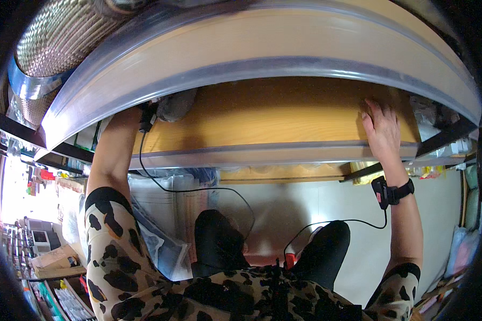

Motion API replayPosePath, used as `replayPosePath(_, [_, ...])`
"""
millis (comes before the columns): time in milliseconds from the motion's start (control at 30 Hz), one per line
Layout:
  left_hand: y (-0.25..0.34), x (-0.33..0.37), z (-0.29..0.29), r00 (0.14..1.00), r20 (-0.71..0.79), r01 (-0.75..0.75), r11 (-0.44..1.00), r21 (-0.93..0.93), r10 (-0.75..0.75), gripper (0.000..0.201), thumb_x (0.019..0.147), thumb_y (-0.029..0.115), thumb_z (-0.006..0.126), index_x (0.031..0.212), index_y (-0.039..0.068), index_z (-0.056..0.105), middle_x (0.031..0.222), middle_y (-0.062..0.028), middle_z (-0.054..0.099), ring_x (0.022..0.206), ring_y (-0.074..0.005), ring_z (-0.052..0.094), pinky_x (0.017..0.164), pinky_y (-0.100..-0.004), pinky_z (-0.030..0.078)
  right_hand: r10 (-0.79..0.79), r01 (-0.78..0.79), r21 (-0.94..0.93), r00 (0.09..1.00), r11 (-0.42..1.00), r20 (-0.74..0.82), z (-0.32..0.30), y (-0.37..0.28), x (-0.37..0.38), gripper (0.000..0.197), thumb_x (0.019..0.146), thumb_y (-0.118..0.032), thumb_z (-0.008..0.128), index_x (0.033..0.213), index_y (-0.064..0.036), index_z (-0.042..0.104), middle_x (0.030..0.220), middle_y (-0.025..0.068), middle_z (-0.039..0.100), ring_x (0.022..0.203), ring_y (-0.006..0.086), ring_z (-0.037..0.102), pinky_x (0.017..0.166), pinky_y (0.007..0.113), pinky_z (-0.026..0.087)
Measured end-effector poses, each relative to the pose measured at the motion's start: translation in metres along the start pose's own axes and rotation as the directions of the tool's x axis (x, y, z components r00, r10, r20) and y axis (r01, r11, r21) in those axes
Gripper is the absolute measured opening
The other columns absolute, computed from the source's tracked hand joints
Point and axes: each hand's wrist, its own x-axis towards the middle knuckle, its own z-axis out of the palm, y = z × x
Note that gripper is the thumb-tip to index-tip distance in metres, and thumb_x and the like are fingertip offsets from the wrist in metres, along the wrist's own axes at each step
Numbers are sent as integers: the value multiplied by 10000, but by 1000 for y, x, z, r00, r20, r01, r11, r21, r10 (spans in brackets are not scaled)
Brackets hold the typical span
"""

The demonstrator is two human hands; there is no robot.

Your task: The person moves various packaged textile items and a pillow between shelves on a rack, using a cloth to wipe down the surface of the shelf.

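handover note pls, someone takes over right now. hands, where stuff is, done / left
Left hand: reached in over the wooden shelf board, mostly hidden under the upper shelf edge, at a grey bundle; grip cannot be told.
Right hand: flat and open on the right end of the same board, holding nothing. Black wrist device with cable on that arm.
Done: both hands are on the shelf.
Left: the grey bundle sits at the board's back left; the rest of the board looks bare.
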Motion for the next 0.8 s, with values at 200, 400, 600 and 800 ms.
replayPosePath(200, [44,15,7,997,42,-72,997,-4,72,463,840,274,469,1248,69,392,1231,-191,447,1149,-291,426,960,-360,322,5,-2,80,999,997,-38,-5,-16,-2,337,795,-266,500,1082,-97,553,1022,135,537,962,313,479,834,417,366])
replayPosePath(400, [78,33,8,990,68,-121,993,0,121,480,839,272,479,1261,70,375,1243,-187,438,1159,-286,415,969,-352,313,43,-40,113,999,993,-28,-10,-15,-6,335,783,-262,500,1062,-86,559,1015,116,544,956,293,483,829,404,367])
replayPosePath(600, [111,52,16,981,95,-170,985,-7,170,498,837,270,489,1275,71,358,1255,-182,429,1169,-281,405,977,-344,303,37,-27,150,997,988,-66,-12,-15,-2,321,780,-261,499,1032,-74,569,1013,115,545,948,288,484,822,403,371])
replayPosePath(800, [141,69,24,968,113,-224,974,-27,225,517,836,268,499,1288,73,341,1267,-178,419,1179,-276,395,986,-336,294,40,-32,193,998,981,-41,-12,-17,-1,311,779,-261,500,1010,-68,575,1012,112,550,949,288,487,829,403,378])
